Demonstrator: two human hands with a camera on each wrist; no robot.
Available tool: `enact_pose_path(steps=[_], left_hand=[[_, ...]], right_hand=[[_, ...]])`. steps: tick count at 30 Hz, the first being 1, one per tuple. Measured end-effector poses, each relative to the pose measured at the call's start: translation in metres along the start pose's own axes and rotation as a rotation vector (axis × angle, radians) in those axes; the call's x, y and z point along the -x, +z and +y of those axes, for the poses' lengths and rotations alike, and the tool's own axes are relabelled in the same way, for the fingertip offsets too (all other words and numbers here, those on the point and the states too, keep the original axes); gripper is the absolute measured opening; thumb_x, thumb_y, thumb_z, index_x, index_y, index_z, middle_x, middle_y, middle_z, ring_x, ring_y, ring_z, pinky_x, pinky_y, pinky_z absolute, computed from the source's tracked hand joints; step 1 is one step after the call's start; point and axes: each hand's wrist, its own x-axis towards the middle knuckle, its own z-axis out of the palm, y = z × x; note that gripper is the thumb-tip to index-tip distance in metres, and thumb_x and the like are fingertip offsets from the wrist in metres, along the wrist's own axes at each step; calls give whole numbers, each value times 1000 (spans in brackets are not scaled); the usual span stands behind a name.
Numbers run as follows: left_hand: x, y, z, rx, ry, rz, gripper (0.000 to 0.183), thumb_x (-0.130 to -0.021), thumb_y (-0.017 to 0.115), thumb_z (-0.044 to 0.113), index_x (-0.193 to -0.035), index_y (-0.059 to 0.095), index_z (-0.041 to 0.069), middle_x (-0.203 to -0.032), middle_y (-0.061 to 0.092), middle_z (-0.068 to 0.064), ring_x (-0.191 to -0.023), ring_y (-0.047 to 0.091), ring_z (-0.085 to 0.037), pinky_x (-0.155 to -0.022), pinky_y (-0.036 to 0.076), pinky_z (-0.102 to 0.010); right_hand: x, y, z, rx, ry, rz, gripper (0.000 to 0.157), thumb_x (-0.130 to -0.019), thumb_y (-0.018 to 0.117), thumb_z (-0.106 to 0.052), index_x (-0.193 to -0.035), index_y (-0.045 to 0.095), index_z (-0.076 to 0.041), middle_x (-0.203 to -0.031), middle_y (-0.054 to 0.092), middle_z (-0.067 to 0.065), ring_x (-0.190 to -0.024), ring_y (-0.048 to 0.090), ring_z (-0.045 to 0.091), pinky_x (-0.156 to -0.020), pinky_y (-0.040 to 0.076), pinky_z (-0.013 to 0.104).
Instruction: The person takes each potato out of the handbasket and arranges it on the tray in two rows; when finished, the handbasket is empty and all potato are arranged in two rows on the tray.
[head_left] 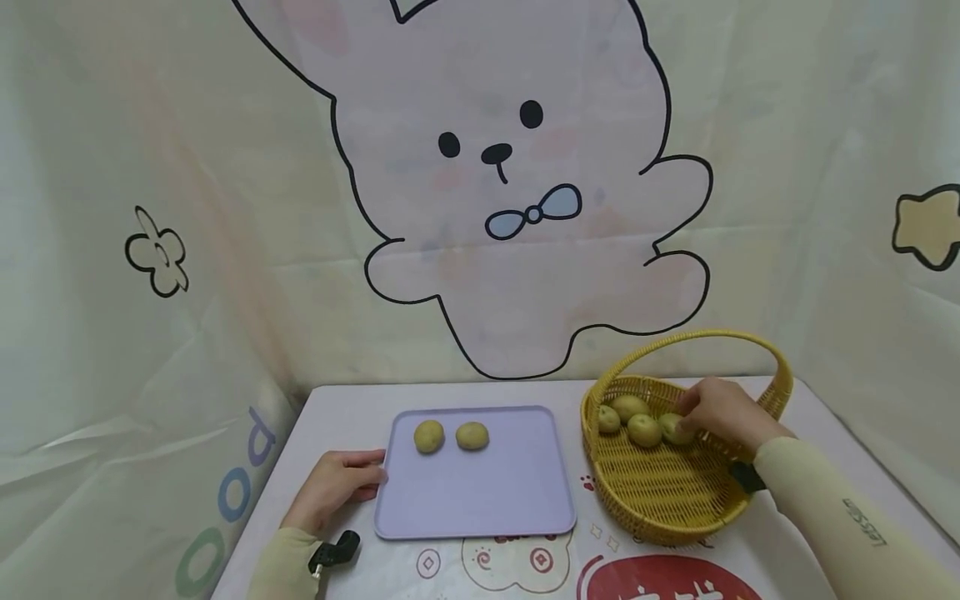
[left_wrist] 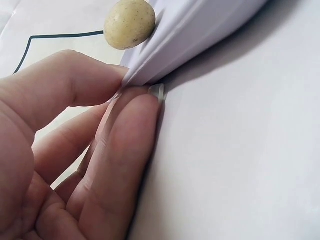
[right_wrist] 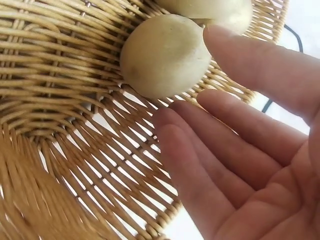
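Note:
On the left, the left hand (head_left: pixel 339 483) pinches the left edge of a lilac tray (head_left: pixel 480 500); in the left wrist view the thumb lies on one side of the rim and the fingers on the other. Two potatoes, a left one (head_left: pixel 429 437) and a right one (head_left: pixel 472 436), lie in the tray's upper part. My right hand (head_left: pixel 727 410) reaches into a yellow wicker basket (head_left: pixel 667 500). Its thumb tip and fingertips are right at the edge of a potato (right_wrist: pixel 165 57), with the fingers only loosely bent.
Several more potatoes, among them one near the basket's middle (head_left: pixel 645 431), sit at the back of the basket. A tall handle (head_left: pixel 697 335) arches over it. Behind the white table hangs a curtain (head_left: pixel 300 333) with a cartoon animal.

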Motion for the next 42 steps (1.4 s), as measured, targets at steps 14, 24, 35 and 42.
enact_pose_path(steps=[14, 24, 35, 42], left_hand=[[3, -1, 3, 9, -2, -7, 47, -86, 85, 8, -131, 76, -1, -122, 79, -19, -88, 77, -18, -76, 68, -30], [2, 0, 3, 24, -15, -22, 48, -86, 85, 7, -132, 75, -2, -125, 78, -21, -89, 77, -18, -77, 68, -30], [2, -1, 2, -1, 2, -21, 50, -88, 85, 9, -135, 73, -3, -127, 77, -22, -91, 78, -18, -78, 68, -31], [0, -1, -1, -15, 2, -27, 50, -89, 85, 10, -136, 73, -2, -126, 78, -19, -90, 77, -16, -77, 68, -30]], right_hand=[[-8, 8, 2, 21, 7, -3, 37, -82, 90, -21, -109, 81, 2, -104, 79, 14, -96, 68, 29, -87, 60, 52], [-2, 7, 3, 44, -21, 32, 30, -80, 91, -21, -104, 84, -3, -95, 78, 6, -84, 61, 23, -72, 54, 37], [50, -2, -25, 41, -93, 133, 42, -86, 89, -25, -119, 81, -1, -112, 82, 14, -107, 72, 33, -90, 59, 58], [101, 16, -57, 6, -135, 187, 47, -84, 93, -32, -123, 82, -9, -114, 82, 8, -109, 75, 28, -89, 64, 51]])
